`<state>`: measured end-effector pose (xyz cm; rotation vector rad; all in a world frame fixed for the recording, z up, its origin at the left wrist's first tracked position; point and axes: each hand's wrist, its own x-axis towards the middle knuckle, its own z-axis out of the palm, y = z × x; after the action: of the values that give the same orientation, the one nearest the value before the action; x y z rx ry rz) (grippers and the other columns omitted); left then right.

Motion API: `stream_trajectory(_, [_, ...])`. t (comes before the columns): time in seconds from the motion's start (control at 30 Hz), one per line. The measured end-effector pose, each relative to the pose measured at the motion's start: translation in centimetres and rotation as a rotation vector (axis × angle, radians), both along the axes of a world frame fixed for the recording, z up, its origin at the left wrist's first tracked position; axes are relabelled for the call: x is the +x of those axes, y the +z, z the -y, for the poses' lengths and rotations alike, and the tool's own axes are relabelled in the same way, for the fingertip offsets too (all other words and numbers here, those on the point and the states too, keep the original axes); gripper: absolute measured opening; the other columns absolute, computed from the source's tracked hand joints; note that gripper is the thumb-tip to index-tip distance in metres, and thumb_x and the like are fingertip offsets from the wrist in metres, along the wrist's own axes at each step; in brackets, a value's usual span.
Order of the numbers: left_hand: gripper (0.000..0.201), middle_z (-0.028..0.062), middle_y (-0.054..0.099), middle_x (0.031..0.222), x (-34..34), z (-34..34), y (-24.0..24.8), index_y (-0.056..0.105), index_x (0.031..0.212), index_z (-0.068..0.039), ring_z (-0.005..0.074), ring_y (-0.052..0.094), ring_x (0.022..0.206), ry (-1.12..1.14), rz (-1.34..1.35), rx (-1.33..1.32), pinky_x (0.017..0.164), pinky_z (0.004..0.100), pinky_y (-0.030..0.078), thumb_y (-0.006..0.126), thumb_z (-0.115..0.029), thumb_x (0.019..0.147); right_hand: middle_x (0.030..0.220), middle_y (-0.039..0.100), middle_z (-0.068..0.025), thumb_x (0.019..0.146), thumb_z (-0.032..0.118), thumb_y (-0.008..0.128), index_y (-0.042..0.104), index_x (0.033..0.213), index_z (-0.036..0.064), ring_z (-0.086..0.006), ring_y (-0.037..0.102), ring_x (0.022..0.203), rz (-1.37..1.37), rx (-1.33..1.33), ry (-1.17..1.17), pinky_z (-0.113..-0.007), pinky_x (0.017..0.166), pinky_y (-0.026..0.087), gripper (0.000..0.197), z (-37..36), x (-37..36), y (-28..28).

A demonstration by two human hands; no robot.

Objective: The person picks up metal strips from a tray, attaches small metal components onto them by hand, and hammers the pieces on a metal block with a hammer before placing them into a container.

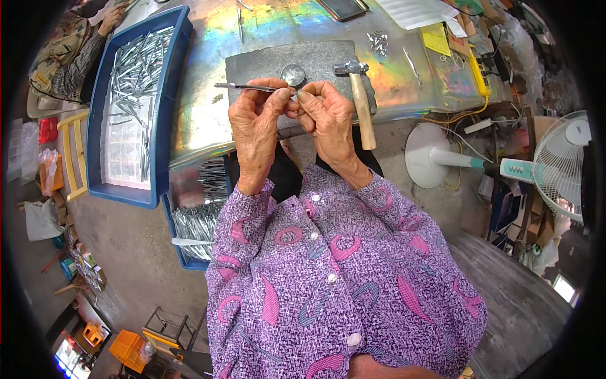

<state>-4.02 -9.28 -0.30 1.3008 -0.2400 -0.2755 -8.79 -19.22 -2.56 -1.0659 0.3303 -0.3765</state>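
My left hand (257,120) is closed round a slim metal tool (230,86), long and narrow, whose dark end sticks out to the left past the fingers. My right hand (329,119) is pinched at the tool's other end, its fingertips close to the left ones; what it grips there is hidden. Both hands are over the near edge of a dark grey slab (252,63) on the table. Just beyond the fingertips a small round metal block (293,75) sits on the slab. Right of my right hand lies a hammer (360,101) with a wooden handle, its head on the slab.
A blue tray (163,120) of slim metal pieces stands at the left, with another blue bin (189,264) below. Small metal parts (378,43), a phone (343,7) and a yellow power strip (479,72) are on the table. A fan (562,167) is at right; another person's arm (79,66) shows far left.
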Motion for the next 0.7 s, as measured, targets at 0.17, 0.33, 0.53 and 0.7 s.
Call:
stream_trajectory(0.17, [0.012,0.0107,0.063,0.079,1.2,0.1,-0.9,0.058,0.092,0.005,0.0129,0.06,0.066,-0.004,0.041,0.027,0.059,0.0239,0.05,0.059,-0.003,0.083,0.061,0.05,-0.0008,0.088,0.009,0.053,0.051,0.087,-0.0014,-0.0009,0.038,0.045,-0.033,0.144,0.039,-0.016,0.037,0.026,0.011,0.1,0.7,0.2])
stream_trajectory(0.33, [0.01,0.0097,0.064,0.078,2.6,0.7,-0.9,0.059,0.092,0.004,0.0122,0.059,0.064,-0.011,0.115,0.083,0.058,0.0235,0.05,0.058,-0.002,0.084,0.066,0.052,-0.0028,0.089,0.011,0.051,0.052,0.09,-0.0014,-0.0019,0.04,0.047,0.003,0.205,0.036,-0.016,0.037,0.027,0.013,0.2,1.1,-0.2])
stream_trajectory(0.53, [0.007,0.0093,0.064,0.077,3.9,1.4,-1.8,0.057,0.09,0.002,0.0115,0.059,0.064,-0.005,0.192,0.148,0.056,0.0228,0.049,0.055,-0.003,0.086,0.068,0.053,-0.0026,0.087,0.009,0.049,0.052,0.099,-0.0043,-0.0052,0.045,0.05,-0.067,-0.075,0.099,-0.019,0.042,0.036,0.018,1.2,1.5,-0.7])
stream_trajectory(0.7, [0.006,0.0092,0.063,0.075,4.9,1.8,-2.4,0.055,0.09,0.002,0.0104,0.058,0.062,-0.007,0.181,0.124,0.054,0.0221,0.049,0.053,-0.004,0.087,0.082,0.053,-0.0098,0.078,0.003,0.056,0.052,0.105,-0.0033,-0.0152,0.052,0.059,-0.102,-0.869,-0.036,-0.028,0.054,0.045,0.028,2.5,2.5,-1.3])
